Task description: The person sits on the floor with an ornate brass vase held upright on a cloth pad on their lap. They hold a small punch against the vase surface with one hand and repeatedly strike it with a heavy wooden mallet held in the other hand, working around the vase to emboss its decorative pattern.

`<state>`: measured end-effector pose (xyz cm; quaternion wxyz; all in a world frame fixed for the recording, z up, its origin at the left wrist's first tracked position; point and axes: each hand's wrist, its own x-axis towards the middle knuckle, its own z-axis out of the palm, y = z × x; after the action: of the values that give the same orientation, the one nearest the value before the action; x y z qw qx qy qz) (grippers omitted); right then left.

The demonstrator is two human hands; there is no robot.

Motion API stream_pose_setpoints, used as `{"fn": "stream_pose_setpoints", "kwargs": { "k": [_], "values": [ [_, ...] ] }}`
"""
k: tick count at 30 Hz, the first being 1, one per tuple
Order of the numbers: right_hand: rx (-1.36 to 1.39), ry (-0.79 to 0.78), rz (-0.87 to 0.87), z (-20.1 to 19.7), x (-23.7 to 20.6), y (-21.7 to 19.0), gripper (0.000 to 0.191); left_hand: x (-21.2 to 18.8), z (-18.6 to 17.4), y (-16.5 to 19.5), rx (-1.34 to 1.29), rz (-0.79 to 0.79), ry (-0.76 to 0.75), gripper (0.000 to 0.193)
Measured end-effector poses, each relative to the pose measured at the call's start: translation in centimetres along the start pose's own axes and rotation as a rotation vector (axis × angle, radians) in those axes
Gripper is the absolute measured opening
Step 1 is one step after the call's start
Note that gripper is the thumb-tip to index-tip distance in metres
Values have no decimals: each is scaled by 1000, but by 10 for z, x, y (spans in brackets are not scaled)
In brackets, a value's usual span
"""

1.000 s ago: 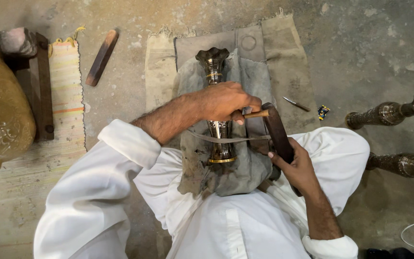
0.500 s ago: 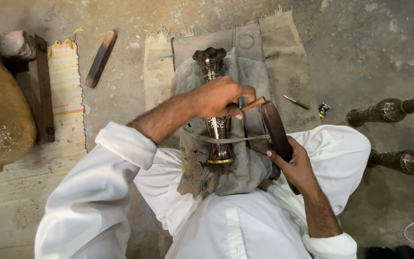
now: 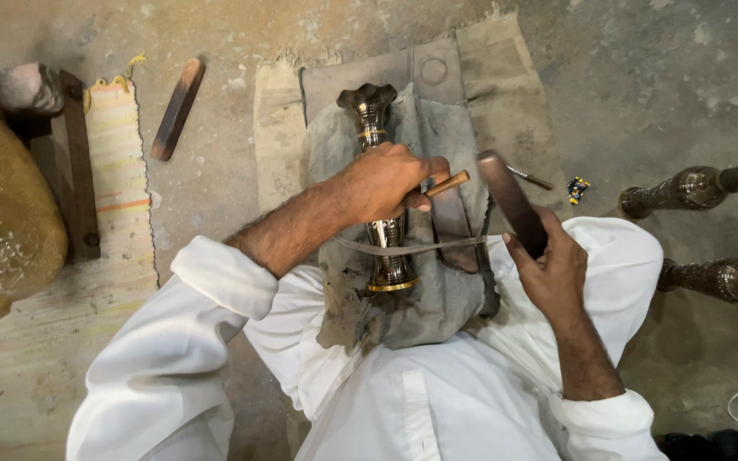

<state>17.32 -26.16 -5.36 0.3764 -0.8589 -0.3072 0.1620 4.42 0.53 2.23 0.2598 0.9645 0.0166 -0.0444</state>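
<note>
A dark brass vase (image 3: 370,109) lies lengthwise on a grey cloth (image 3: 442,312) over my lap, with a thin strap (image 3: 450,246) across its lower stem. My left hand (image 3: 384,181) rests on the vase's middle and grips a small chisel with a wooden handle (image 3: 448,183), its tip hidden under my fingers. My right hand (image 3: 555,275) holds a dark flat wooden striker (image 3: 510,201), raised just right of the chisel handle and apart from it.
A large embossed brass vessel (image 3: 0,218) stands at the left beside a wooden block (image 3: 72,175) and a striped mat (image 3: 121,162). A wooden bar (image 3: 177,107) lies on the concrete floor. Two dark turned metal pieces (image 3: 695,186) (image 3: 721,280) lie at the right, near a thin metal tool (image 3: 530,177).
The striker in my right hand has lifted up and to the right, away from the chisel's handle. My left hand has crept slightly up the vase.
</note>
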Motion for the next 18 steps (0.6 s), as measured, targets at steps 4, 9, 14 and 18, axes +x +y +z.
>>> {"fn": "stream_pose_setpoints", "kwargs": {
  "k": [4, 9, 14, 18],
  "values": [
    [-145, 25, -292, -9, 6, -7, 46, 0, 1, -1, -2, 38, 34, 38],
    [1, -77, -64, -12, 10, -8, 47, 0, 2, -2, -20, 31, 24, 39],
    [-61, -60, -29, -11, 12, -2, 45, 0, 1, -3, -20, 43, 37, 39],
    [54, -46, -43, -10, 11, 5, 43, 1, 1, -2, -15, 20, -14, 45]
  ]
}}
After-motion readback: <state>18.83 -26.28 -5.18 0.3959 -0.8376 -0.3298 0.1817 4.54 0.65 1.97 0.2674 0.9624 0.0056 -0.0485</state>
